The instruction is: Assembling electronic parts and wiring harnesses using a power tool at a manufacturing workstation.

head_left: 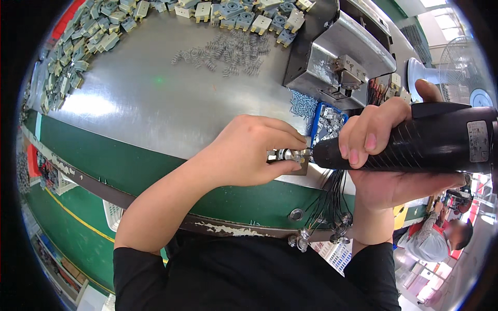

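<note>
My right hand (378, 135) is wrapped round a black electric screwdriver (441, 137), which lies level with its nose pointing left. Between the thumb and fingers of my left hand (254, 147) is a small metal and white part (285, 155), partly hidden by the fingers. The screwdriver's tip meets or nearly meets this part; contact cannot be made out. Just beyond, a blue tray (317, 118) holds small metal pieces, with a heap of blue-grey screws (303, 105) beside it. Thin black wires (337, 189) with round metal ends hang over the table's near edge.
A bent metal fixture (337, 57) stands at the back right. Loose springs (228, 54) and many grey and white switch-like blocks (244, 18) lie across the metal table (145, 114). Another person (430, 241) sits at the far right. A wire-caged fan (459, 65) is at upper right.
</note>
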### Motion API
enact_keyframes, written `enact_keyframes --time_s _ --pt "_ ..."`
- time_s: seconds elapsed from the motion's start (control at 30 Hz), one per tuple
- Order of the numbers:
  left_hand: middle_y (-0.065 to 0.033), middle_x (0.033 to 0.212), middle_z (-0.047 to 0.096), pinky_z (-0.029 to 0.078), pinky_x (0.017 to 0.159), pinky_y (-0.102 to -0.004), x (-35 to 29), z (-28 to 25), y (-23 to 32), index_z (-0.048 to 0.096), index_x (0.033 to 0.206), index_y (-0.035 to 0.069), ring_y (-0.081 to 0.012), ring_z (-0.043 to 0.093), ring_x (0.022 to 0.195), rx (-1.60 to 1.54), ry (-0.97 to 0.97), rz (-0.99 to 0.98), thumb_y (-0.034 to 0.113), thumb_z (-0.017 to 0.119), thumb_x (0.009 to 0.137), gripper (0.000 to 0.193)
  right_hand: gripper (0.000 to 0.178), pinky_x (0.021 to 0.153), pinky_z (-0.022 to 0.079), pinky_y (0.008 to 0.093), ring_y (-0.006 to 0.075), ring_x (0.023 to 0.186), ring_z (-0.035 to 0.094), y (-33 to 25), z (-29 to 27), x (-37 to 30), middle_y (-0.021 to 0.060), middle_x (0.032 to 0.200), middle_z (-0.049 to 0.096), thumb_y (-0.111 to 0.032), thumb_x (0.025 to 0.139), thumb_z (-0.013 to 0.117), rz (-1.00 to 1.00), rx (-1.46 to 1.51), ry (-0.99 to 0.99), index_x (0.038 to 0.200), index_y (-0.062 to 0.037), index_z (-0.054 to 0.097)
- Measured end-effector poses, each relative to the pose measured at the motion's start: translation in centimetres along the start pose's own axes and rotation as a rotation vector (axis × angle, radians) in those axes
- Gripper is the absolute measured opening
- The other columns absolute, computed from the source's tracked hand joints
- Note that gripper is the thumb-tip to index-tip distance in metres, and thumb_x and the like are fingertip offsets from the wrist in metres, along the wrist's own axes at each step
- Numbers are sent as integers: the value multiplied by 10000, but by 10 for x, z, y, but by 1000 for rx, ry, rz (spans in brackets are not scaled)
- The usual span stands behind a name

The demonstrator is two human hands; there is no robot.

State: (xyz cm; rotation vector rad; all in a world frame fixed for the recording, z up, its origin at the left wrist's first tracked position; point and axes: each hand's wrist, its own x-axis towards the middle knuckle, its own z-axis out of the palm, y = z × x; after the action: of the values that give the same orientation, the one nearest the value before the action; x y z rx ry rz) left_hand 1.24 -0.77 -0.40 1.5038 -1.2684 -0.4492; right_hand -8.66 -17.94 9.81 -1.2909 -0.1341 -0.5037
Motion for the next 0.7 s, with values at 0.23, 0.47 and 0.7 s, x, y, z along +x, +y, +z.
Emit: enact_keyframes --time_s 0.23,0.47,0.7 --pt "-128 1132 806 626 895 -393 0 1 -1 817 1075 24 -312 789 1012 3 4 5 125 905 777 327 1171 490 456 349 177 540 534 -3 -3 -4 52 787 543 -952 843 527 -7 -107 60 1614 -88 352" --pt "-137 1121 807 626 898 -392 0 1 0 818 1072 20 -314 790 1010 -4 7 2 117 909 765 334 1190 492 457 350 181 538 534 3 3 -4 55 787 541 -967 839 488 -67 -32 -31 1626 -90 324" --pt "-137 1115 807 627 886 -392 -1 1 1 819 1078 26 -317 790 1000 -8 8 -13 116 915 750 353 1214 505 463 351 181 534 533 2 0 -9 51 788 540 -981 814 489 -48 -105 10 1629 -99 312"
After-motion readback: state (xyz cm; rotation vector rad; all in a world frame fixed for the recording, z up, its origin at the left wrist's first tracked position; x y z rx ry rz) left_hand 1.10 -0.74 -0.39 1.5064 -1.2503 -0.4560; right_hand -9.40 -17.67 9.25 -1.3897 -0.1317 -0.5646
